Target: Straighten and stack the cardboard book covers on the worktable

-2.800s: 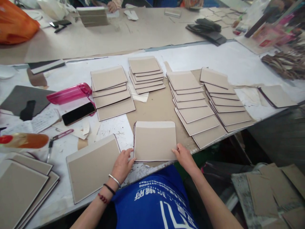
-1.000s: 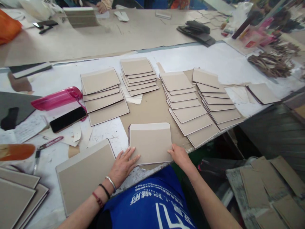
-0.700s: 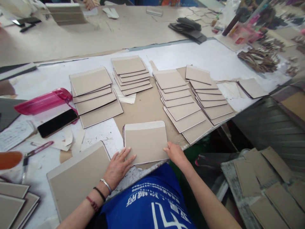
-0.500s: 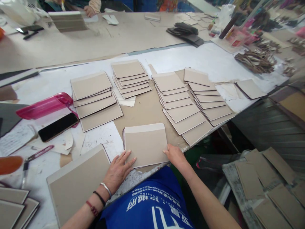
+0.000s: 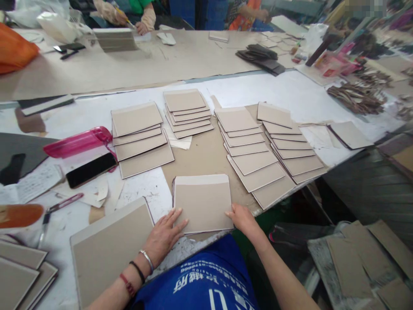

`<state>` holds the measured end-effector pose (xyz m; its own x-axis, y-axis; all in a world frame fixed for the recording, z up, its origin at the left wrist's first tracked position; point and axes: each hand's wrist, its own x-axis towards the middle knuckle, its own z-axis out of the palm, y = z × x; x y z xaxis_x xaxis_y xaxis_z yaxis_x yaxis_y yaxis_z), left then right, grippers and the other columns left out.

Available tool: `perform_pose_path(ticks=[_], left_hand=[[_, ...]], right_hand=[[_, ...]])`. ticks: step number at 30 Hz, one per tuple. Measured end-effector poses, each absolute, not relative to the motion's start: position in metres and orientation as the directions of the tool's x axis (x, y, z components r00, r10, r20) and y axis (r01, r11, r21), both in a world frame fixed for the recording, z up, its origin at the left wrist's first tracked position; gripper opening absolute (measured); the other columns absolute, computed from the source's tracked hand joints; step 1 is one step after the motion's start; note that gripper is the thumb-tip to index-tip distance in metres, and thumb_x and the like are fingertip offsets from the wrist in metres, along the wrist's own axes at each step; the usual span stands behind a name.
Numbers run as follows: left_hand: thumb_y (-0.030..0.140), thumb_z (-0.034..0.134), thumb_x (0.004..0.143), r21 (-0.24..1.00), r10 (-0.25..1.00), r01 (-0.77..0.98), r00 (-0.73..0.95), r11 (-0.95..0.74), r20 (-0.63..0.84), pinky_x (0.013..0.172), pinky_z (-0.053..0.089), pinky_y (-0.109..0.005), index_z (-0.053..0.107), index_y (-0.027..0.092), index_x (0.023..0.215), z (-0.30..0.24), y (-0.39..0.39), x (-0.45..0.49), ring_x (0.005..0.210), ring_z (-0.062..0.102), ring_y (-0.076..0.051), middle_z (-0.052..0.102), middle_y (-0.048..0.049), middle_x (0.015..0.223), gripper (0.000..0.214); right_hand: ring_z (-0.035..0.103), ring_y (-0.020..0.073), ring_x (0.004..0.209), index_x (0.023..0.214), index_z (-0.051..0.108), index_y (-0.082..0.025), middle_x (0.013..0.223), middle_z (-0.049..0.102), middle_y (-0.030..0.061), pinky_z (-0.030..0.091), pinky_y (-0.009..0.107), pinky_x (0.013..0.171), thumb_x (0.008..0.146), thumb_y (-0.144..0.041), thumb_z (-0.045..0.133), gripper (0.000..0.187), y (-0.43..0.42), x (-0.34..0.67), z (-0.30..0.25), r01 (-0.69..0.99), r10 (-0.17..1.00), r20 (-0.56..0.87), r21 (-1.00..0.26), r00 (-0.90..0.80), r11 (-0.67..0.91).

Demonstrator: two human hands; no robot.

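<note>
A grey cardboard cover (image 5: 202, 201) with a pale strip along its far edge lies flat at the table's near edge. My left hand (image 5: 164, 234) rests open on its near left corner, fingers spread flat. My right hand (image 5: 242, 218) touches the cover's near right corner, fingers bent against the edge. A larger cardboard cover (image 5: 109, 249) lies to the left of my left hand.
Fanned rows of the same covers lie beyond: two at the left (image 5: 140, 137), (image 5: 187, 107), two at the right (image 5: 250, 153), (image 5: 290, 144). A pink bottle (image 5: 75, 142), a black phone (image 5: 91, 169) and scissors (image 5: 61, 203) lie left. Other people's hands (image 5: 142, 26) work at the far table.
My left hand went from gripping the cover's left edge to lying flat with spread fingers on its corner. My right hand stays at the right corner. The view shifted slightly.
</note>
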<state>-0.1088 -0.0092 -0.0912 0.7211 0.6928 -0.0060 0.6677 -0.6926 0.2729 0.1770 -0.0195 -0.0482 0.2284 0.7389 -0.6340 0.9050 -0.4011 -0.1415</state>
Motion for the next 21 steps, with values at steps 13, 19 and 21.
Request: perform_pose_path(ticks=[13, 19, 21], left_hand=[[0.02, 0.044, 0.082, 0.393, 0.72, 0.701, 0.682, -0.595, -0.127, 0.095, 0.04, -0.043, 0.049, 0.027, 0.119, -0.083, -0.004, -0.107, 0.123, 0.037, -0.024, 0.044, -0.0074, 0.132, 0.038], [-0.003, 0.033, 0.071, 0.466, 0.712, 0.677, 0.69, -0.57, -0.131, 0.097, 0.041, -0.035, 0.046, 0.02, 0.121, -0.083, 0.007, -0.113, 0.119, 0.042, -0.016, 0.05, -0.0036, 0.127, 0.057], [-0.004, 0.033, 0.069, 0.465, 0.709, 0.677, 0.692, -0.571, -0.137, 0.097, 0.041, -0.034, 0.047, 0.02, 0.121, -0.082, 0.008, -0.113, 0.118, 0.043, -0.015, 0.05, -0.0034, 0.126, 0.058]], right_hand=[[0.06, 0.0198, 0.077, 0.086, 0.06, -0.013, 0.072, 0.066, 0.0084, 0.035, 0.025, 0.062, 0.082, -0.031, 0.046, 0.023, -0.015, 0.183, -0.055, 0.953, 0.746, -0.646, -0.093, 0.162, -0.288], [0.06, 0.019, 0.074, 0.084, 0.06, -0.013, 0.068, 0.065, 0.0069, 0.035, 0.025, 0.062, 0.082, -0.032, 0.046, 0.023, -0.015, 0.184, -0.058, 0.958, 0.744, -0.649, -0.079, 0.16, -0.275], [0.06, 0.0188, 0.075, 0.083, 0.06, -0.014, 0.069, 0.065, 0.0069, 0.035, 0.025, 0.062, 0.082, -0.032, 0.046, 0.023, -0.015, 0.184, -0.058, 0.955, 0.75, -0.641, -0.091, 0.161, -0.283]])
